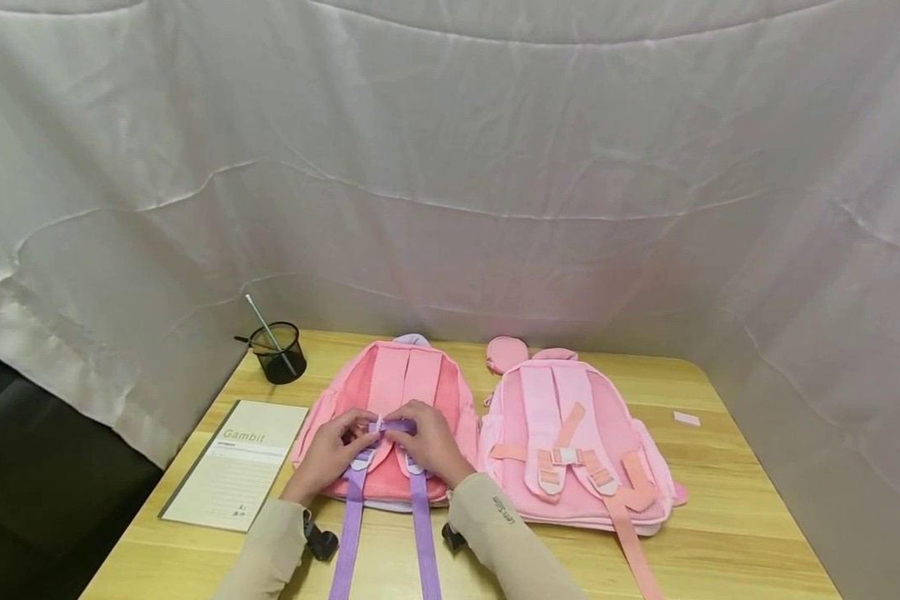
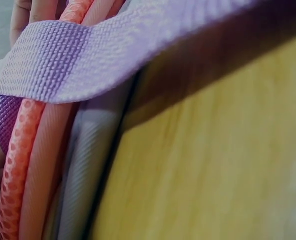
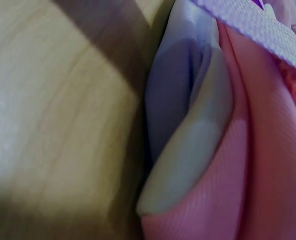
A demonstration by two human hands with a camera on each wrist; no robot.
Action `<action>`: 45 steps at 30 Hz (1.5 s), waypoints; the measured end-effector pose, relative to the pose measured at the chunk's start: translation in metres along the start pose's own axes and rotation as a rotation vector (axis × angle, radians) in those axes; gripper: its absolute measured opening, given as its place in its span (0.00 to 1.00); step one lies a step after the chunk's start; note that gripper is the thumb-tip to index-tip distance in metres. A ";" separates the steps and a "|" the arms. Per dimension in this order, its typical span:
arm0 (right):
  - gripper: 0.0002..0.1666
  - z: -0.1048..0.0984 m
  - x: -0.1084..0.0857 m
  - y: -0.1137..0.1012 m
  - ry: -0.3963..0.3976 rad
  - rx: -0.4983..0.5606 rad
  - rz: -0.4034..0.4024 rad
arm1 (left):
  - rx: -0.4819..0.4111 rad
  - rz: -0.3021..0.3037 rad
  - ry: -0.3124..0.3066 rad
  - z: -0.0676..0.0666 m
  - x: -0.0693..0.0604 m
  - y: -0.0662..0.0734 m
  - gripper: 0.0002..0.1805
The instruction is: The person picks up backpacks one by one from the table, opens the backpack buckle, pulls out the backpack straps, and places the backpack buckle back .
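Note:
A coral-pink backpack [image 1: 457,400] lies straps-up on the table, with two long purple straps [image 1: 352,525] trailing toward the front edge. Over its middle, my left hand [image 1: 328,454] pinches a small light buckle [image 1: 378,424] on a purple chest strap. My right hand [image 1: 431,442] holds the purple strap on the buckle's other side, fingertips close to the left ones. In the left wrist view a purple strap [image 2: 53,60] crosses the backpack's coral mesh edge [image 2: 18,170]. The right wrist view shows the pink side [image 3: 227,200] and a pale strap [image 3: 267,32]; fingers there are mostly out of frame.
A lighter pink backpack [image 1: 510,408] with orange straps lies at the right, beside a round pink pouch [image 1: 507,354]. On the left are a notebook [image 1: 236,467] and a black mesh pen cup [image 1: 283,367]. A small pale pink piece [image 1: 686,418] lies far right on the table [image 1: 750,500].

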State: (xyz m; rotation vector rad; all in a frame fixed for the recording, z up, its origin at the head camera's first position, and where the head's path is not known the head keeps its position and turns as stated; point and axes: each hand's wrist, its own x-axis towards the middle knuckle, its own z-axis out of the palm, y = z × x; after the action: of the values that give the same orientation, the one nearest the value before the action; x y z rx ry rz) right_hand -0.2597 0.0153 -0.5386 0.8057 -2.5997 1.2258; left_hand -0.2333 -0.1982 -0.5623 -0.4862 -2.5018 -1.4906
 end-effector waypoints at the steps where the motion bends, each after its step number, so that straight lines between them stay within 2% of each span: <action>1: 0.12 0.000 0.000 0.001 0.004 0.006 0.007 | -0.008 -0.005 0.004 0.000 0.000 0.000 0.12; 8: 0.13 -0.001 -0.002 0.005 0.023 0.047 0.055 | -0.041 -0.034 0.030 0.002 0.000 0.000 0.13; 20: 0.12 0.001 0.001 0.003 -0.014 0.068 0.041 | -0.005 -0.033 -0.020 -0.001 0.000 0.000 0.12; 26: 0.16 0.000 -0.001 0.004 -0.013 0.099 0.063 | -0.032 -0.033 0.001 -0.001 0.000 0.000 0.12; 32: 0.14 0.000 -0.002 0.007 -0.007 0.105 0.079 | -0.055 -0.036 0.014 -0.001 0.000 0.000 0.12; 45: 0.13 0.002 0.001 0.004 -0.030 0.107 0.045 | 0.004 -0.052 -0.016 -0.002 -0.001 0.000 0.11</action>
State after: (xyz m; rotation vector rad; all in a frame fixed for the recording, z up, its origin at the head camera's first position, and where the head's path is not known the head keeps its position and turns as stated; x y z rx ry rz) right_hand -0.2627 0.0154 -0.5426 0.7941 -2.6089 1.3855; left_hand -0.2324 -0.1996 -0.5616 -0.4368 -2.5479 -1.5055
